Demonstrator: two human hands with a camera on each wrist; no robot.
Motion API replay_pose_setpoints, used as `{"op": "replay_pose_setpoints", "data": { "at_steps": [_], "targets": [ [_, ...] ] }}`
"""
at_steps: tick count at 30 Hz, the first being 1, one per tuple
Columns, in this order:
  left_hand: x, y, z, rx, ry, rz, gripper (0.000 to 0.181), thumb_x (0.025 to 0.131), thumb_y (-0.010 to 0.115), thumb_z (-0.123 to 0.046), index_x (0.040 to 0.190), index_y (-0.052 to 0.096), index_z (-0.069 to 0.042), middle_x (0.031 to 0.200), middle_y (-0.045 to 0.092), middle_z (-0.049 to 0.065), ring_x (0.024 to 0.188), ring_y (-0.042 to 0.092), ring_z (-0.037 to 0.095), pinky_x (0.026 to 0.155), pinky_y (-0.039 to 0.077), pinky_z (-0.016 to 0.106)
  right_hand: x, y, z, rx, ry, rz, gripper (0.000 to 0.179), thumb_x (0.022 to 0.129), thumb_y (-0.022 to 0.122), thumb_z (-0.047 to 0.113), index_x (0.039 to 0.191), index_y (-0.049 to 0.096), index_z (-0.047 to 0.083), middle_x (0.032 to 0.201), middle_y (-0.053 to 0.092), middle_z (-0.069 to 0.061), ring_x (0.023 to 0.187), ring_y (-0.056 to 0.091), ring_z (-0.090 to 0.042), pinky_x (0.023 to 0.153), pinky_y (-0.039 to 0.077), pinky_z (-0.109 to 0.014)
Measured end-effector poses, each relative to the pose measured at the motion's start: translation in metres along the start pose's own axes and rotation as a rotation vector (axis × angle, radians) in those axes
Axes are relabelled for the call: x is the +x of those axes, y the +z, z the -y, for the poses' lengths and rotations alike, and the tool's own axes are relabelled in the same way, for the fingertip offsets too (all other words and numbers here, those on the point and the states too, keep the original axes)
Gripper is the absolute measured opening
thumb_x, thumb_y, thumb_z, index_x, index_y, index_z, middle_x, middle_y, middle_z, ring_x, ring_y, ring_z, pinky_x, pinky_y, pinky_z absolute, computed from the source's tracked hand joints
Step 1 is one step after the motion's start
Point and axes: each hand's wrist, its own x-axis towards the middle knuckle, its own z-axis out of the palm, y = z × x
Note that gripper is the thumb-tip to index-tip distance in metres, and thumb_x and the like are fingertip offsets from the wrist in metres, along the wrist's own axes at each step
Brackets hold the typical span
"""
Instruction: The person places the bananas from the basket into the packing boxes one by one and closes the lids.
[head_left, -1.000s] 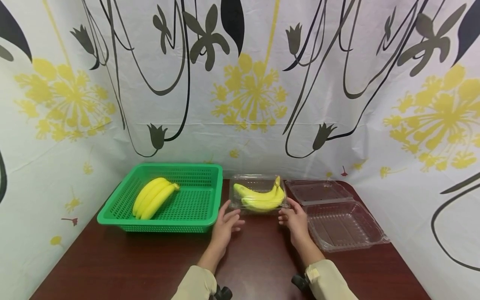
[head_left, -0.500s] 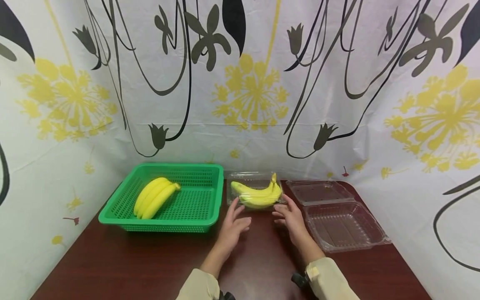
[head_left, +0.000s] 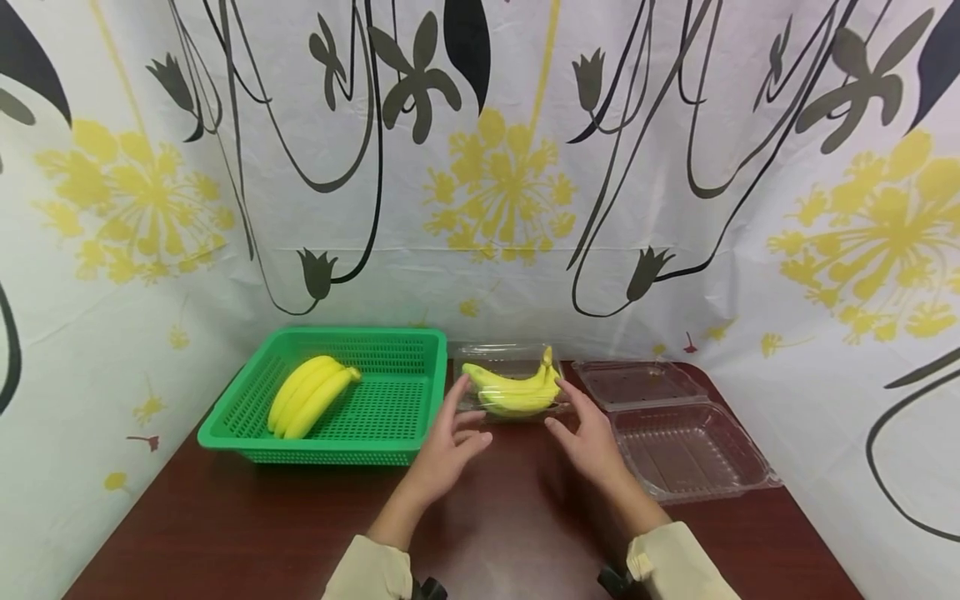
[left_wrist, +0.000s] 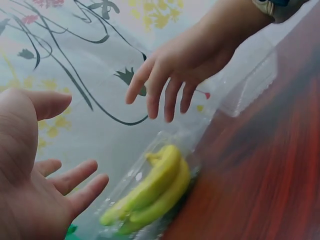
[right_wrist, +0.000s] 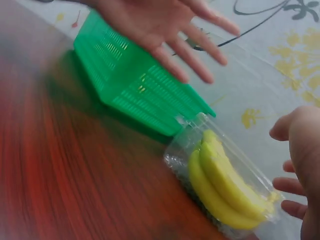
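A clear plastic clamshell box (head_left: 491,360) with its lid down stands at the back of the table, and a bunch of yellow bananas (head_left: 517,398) lies inside. My left hand (head_left: 441,454) is held in front of the box's left side, fingers loosely spread and holding nothing. Opposite it, my right hand (head_left: 592,442) hovers by the front right corner, likewise with nothing in it. Both wrist views show a gap between the hands and the box. In the right wrist view the bananas (right_wrist: 225,187) show through the clear plastic.
A green plastic basket (head_left: 318,446) at the left holds another bunch of bananas (head_left: 309,396). To the right lies a second clamshell box (head_left: 686,454), lid folded back. A patterned cloth (head_left: 495,292) hangs behind the dark red table (head_left: 510,533).
The box with the bananas has shifted slightly back and left. Both hands, earlier at its front corners, have drawn away from it and spread a little further apart.
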Motion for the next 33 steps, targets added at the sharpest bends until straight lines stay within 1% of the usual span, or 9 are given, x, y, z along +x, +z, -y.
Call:
{"op": "replay_pose_setpoints", "data": {
  "at_steps": [6,9,11,15,17,21,24,29,33],
  "targets": [
    [-0.011,-0.019,-0.037,0.166,0.034,-0.011,0.08,0.091,0.066,-0.002,0.156,0.019,-0.011,0.157,0.019,0.017,0.127,0.046,0.036,0.098,0.042,0.054,-0.003,-0.008,-0.003,-0.344,-0.281,0.067,0.069,0.081,0.078,0.022,0.143,0.048,0.015,0.126,0.058,-0.013,0.113,0.055,-0.032,0.091,0.042,-0.056],
    [-0.015,-0.03,-0.038,0.218,0.037,-0.032,0.08,0.091,0.067,-0.003,0.156,0.021,-0.013,0.156,0.02,0.015,0.129,0.044,0.037,0.098,0.042,0.056,-0.005,-0.012,-0.007,-0.455,-0.379,0.113,0.072,0.08,0.079,0.03,0.144,0.048,0.017,0.131,0.055,-0.011,0.119,0.051,-0.032,0.095,0.038,-0.057],
    [-0.016,-0.04,-0.03,0.262,0.053,-0.039,0.08,0.091,0.068,-0.007,0.156,0.022,-0.017,0.157,0.019,0.011,0.13,0.043,0.038,0.097,0.042,0.057,-0.007,-0.014,-0.011,-0.484,-0.404,0.13,0.075,0.079,0.08,0.032,0.145,0.047,0.018,0.134,0.054,-0.011,0.121,0.049,-0.031,0.097,0.036,-0.057],
    [-0.016,-0.058,-0.008,0.386,0.07,-0.048,0.078,0.091,0.07,-0.018,0.154,0.026,-0.027,0.158,0.018,0.003,0.132,0.04,0.034,0.097,0.042,0.056,-0.009,-0.022,-0.018,-0.497,-0.405,0.161,0.077,0.079,0.08,0.037,0.145,0.047,0.018,0.137,0.051,-0.011,0.123,0.047,-0.031,0.1,0.031,-0.058],
    [-0.017,-0.067,-0.001,0.484,0.087,-0.054,0.077,0.091,0.071,-0.021,0.154,0.028,-0.027,0.159,0.019,0.003,0.136,0.034,0.034,0.099,0.039,0.059,-0.01,-0.026,-0.022,-0.493,-0.396,0.183,0.076,0.079,0.079,0.039,0.145,0.047,0.017,0.139,0.05,-0.011,0.124,0.045,-0.031,0.101,0.029,-0.059],
    [-0.021,-0.081,0.003,0.648,0.1,-0.061,0.077,0.089,0.072,-0.025,0.154,0.03,-0.024,0.158,0.021,0.007,0.141,0.022,0.036,0.101,0.03,0.066,-0.011,-0.034,-0.03,-0.494,-0.382,0.22,0.074,0.08,0.076,0.042,0.144,0.048,0.017,0.141,0.048,-0.01,0.125,0.044,-0.031,0.101,0.028,-0.061],
    [-0.023,-0.092,0.005,0.736,0.101,-0.053,0.077,0.09,0.071,-0.029,0.154,0.029,-0.025,0.158,0.021,0.009,0.14,0.023,0.039,0.1,0.029,0.068,-0.012,-0.039,-0.036,-0.501,-0.372,0.226,0.075,0.081,0.075,0.043,0.145,0.047,0.018,0.142,0.047,-0.01,0.125,0.044,-0.032,0.101,0.028,-0.06],
    [-0.024,-0.11,0.008,0.84,0.109,-0.041,0.076,0.091,0.07,-0.033,0.154,0.029,-0.023,0.158,0.021,0.01,0.139,0.024,0.042,0.098,0.034,0.067,-0.014,-0.048,-0.044,-0.51,-0.34,0.253,0.074,0.082,0.074,0.044,0.146,0.045,0.021,0.144,0.045,-0.011,0.127,0.042,-0.034,0.101,0.028,-0.062],
    [-0.022,-0.122,0.01,0.894,0.133,-0.044,0.076,0.088,0.072,-0.03,0.152,0.033,-0.019,0.158,0.021,0.013,0.138,0.023,0.044,0.097,0.033,0.068,-0.015,-0.056,-0.049,-0.494,-0.295,0.293,0.074,0.083,0.073,0.044,0.147,0.044,0.022,0.148,0.041,-0.01,0.131,0.037,-0.035,0.101,0.026,-0.064]
  ]
}}
